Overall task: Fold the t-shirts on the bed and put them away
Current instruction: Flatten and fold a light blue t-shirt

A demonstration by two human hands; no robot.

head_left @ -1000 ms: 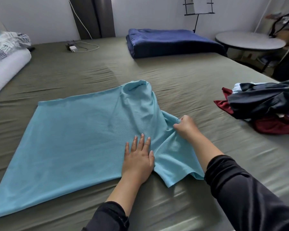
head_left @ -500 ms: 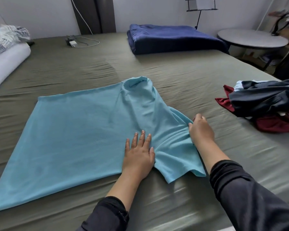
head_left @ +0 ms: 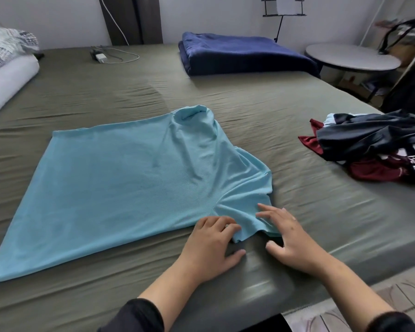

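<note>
A light blue t-shirt [head_left: 130,183] lies spread flat on the olive-green bed [head_left: 249,109], its near sleeve bunched by the front edge. My left hand [head_left: 211,245] sits at the shirt's near edge, with its fingers curled onto the sleeve fabric and its thumb out on the sheet. My right hand [head_left: 290,238] lies beside it with spread, straight fingers. Its fingertips touch the sleeve's hem. A heap of unfolded shirts [head_left: 374,144], dark navy and maroon, rests on the bed at the right.
A folded navy blanket [head_left: 244,53] lies at the far side of the bed. A charger and cable [head_left: 110,57] are at the far left, near a white pillow [head_left: 5,80]. A round table [head_left: 352,56] stands beyond the bed's right edge.
My right hand let go of the sleeve's far part and came down to the near hem. My left hand slid back to the shirt's edge and curled its fingers. The sleeve now lies flatter.
</note>
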